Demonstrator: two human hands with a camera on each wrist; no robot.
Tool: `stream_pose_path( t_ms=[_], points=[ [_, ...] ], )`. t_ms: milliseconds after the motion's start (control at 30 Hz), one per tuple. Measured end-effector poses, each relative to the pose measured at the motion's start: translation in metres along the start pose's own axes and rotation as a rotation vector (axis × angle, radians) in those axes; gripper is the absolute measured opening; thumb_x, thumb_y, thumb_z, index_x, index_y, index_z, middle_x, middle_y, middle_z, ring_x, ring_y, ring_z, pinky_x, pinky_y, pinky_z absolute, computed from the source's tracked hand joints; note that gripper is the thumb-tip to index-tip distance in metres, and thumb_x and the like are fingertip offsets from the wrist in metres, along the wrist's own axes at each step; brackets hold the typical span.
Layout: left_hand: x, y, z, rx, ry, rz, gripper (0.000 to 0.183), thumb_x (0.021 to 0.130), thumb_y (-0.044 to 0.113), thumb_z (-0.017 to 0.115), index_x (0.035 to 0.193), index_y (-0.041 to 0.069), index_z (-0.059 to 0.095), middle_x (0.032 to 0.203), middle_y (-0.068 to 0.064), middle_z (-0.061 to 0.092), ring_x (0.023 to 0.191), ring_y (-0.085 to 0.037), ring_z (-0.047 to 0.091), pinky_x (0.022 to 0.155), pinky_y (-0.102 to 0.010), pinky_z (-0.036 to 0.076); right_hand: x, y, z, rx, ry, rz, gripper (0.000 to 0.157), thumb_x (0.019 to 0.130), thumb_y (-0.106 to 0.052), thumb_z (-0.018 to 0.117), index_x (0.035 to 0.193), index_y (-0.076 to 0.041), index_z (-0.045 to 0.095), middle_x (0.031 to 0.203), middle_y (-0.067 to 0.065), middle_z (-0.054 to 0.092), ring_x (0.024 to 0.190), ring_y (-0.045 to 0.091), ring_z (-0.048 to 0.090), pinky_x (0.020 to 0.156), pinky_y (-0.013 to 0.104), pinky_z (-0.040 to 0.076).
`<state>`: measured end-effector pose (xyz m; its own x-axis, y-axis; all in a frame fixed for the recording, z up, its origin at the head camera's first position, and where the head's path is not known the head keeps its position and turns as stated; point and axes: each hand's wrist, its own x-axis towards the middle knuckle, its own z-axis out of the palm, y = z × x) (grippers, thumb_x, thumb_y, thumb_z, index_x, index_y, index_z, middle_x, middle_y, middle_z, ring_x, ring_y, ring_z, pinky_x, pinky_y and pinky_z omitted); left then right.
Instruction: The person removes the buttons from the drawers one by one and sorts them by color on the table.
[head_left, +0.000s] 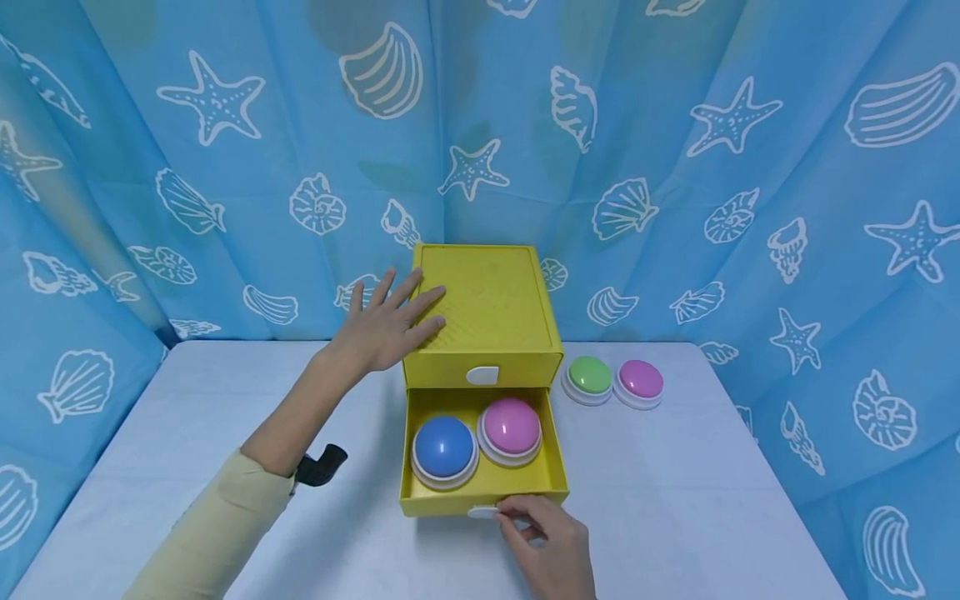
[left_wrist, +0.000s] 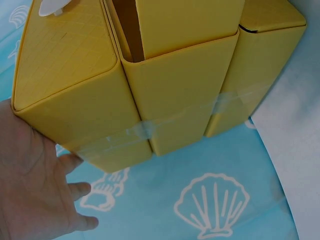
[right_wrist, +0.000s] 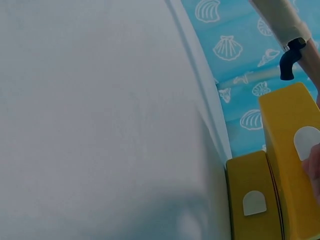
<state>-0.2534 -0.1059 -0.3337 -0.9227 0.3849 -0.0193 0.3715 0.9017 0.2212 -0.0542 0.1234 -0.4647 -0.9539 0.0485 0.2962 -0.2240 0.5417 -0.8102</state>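
Observation:
A yellow drawer cabinet (head_left: 487, 300) stands on the table with one drawer (head_left: 498, 488) pulled out at the front. Inside that drawer lie a blue dome button (head_left: 444, 447) and a larger pink dome button (head_left: 512, 427), both on white bases. My right hand (head_left: 553, 542) pinches the drawer's white tab handle (head_left: 482, 512). Fingers spread, my left hand (head_left: 378, 333) rests on the cabinet's top left edge. The left wrist view shows the cabinet's side (left_wrist: 180, 100), the middle drawer sticking out. In the right wrist view, the right fingertips (right_wrist: 314, 167) meet the handle's edge.
To the cabinet's right, a green dome button (head_left: 590, 375) and a small pink dome button (head_left: 641, 378) sit side by side on the white table (head_left: 660, 500). A blue curtain (head_left: 480, 108) with shell prints hangs close behind. Another, shut drawer (right_wrist: 255, 222) lies below the open one.

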Motion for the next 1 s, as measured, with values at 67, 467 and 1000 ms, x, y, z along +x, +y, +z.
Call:
stream_pose_path(
  t_ms=[67,467,1000],
  points=[
    [0.0,0.0,0.0,-0.001,-0.001,0.0,0.064,0.105,0.056,0.027,0.161,0.024,0.025,0.167,-0.009,0.008,0.151,-0.038,-0.005,0.113,-0.064,-0.007,-0.002,0.0,0.0,-0.004,-0.004,0.001,0.02,0.078,0.004,0.082,0.086,-0.013,0.074,0.081,-0.005,0.07,0.072,0.003,0.063,0.057,0.021,0.054],
    [-0.002,-0.002,0.001,0.009,0.007,-0.002,0.065,0.105,0.056,0.028,0.161,0.023,0.025,0.167,-0.009,0.008,0.151,-0.039,-0.003,0.113,-0.065,-0.004,-0.009,0.002,0.003,0.026,0.011,-0.015,0.024,0.074,0.008,0.083,0.082,-0.013,0.075,0.08,-0.007,0.071,0.068,0.002,0.064,0.055,0.02,0.054],
    [0.001,0.001,0.0,-0.002,0.006,-0.009,0.065,0.105,0.056,0.03,0.16,0.023,0.026,0.167,-0.01,0.008,0.151,-0.039,-0.003,0.113,-0.065,-0.005,-0.013,0.007,0.003,0.052,0.005,-0.07,0.026,0.074,0.01,0.081,0.087,-0.01,0.073,0.085,-0.006,0.07,0.075,0.004,0.066,0.059,0.02,0.056]
  ],
)
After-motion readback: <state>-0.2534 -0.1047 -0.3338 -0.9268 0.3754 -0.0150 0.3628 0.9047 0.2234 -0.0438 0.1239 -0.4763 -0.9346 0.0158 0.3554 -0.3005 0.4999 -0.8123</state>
